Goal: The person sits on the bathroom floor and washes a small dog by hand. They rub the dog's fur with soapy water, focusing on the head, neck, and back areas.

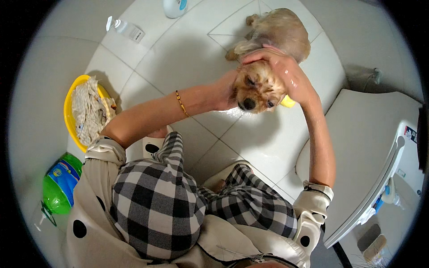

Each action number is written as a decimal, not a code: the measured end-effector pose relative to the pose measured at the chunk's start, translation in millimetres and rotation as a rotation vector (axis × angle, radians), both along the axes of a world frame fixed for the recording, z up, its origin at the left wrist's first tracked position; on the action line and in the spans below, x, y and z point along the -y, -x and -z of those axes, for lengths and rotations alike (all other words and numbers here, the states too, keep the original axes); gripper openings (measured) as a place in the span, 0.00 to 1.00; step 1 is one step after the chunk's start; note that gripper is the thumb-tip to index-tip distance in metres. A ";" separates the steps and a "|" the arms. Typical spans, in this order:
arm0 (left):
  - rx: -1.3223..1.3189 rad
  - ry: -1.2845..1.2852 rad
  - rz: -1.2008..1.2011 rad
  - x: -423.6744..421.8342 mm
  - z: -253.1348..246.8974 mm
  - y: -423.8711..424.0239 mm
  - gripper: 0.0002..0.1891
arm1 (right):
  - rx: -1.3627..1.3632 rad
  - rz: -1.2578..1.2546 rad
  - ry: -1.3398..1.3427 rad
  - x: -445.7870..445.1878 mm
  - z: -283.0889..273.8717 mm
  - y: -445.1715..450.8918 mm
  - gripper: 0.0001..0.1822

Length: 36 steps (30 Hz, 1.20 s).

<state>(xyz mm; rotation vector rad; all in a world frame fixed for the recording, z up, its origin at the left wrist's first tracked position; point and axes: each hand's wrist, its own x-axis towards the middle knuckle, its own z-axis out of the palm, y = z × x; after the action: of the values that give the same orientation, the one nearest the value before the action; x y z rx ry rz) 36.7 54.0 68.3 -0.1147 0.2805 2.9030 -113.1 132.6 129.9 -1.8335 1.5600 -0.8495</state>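
Note:
A small wet dog (285, 31) with light brown fur stands on the white tiled floor, its head (258, 85) turned up towards me. My left hand (224, 92) cups the jaw and cheek from the left side; most of its fingers are hidden under the head. Across the back of the dog's head and neck lies my right hand (274, 67), wet and shiny, with its fingers curved around the fur. Part of a yellow object (287, 101) shows beneath the right wrist, mostly hidden.
At left are a yellow basin (69, 109) holding crumpled cloth (87, 110) and a green jug (57, 197). A clear pump bottle (129, 30) lies near a white container (175, 8). A white bathtub (355, 134) borders the right. My slippered feet rest on the tiles.

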 end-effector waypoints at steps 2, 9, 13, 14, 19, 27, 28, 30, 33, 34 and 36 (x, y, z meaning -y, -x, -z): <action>-0.038 0.340 -0.033 1.8 -8.9 1.5 0.15 | 0.004 0.108 0.023 -7.6 10.5 9.0 0.21; 0.219 0.452 -0.089 -5.0 -11.8 0.2 0.10 | 0.070 0.775 0.199 -59.4 42.7 -33.4 0.25; 0.274 0.394 -0.125 -12.1 -16.4 6.0 0.10 | 0.707 0.878 0.195 -69.2 57.5 -48.9 0.23; 0.252 0.415 -0.117 -11.0 -11.8 6.1 0.10 | 0.882 0.835 0.160 -70.2 53.7 -48.1 0.21; 0.328 0.358 -0.071 -8.2 -14.6 6.9 0.13 | 1.494 0.752 0.232 -68.5 67.5 -40.7 0.20; 0.429 0.262 -0.106 -8.7 -14.0 8.5 0.15 | 1.757 0.771 0.213 -61.5 68.0 -34.5 0.16; 0.401 0.259 -0.095 -8.2 -14.4 8.3 0.15 | 1.756 0.744 0.236 -62.5 68.2 -35.4 0.14; 0.347 0.252 -0.078 -5.4 -14.6 5.5 0.16 | 1.738 0.687 0.234 -66.0 67.4 -34.6 0.12; 0.201 0.107 -0.022 -0.2 -7.8 3.2 0.16 | 1.678 0.401 0.215 -69.2 73.7 -14.9 0.11; 0.203 0.107 -0.024 -0.3 -6.8 3.0 0.16 | 1.645 0.276 0.208 -69.8 76.5 -8.0 0.12; 0.207 0.105 -0.027 -0.8 -6.1 2.7 0.16 | 1.657 0.380 0.171 -71.5 76.2 -3.3 0.10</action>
<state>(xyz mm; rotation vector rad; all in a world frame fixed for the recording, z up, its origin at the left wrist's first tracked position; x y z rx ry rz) 34.0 54.8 74.3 -0.4369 0.3970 2.8717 -109.8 204.1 53.7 -0.3423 0.6333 -1.9345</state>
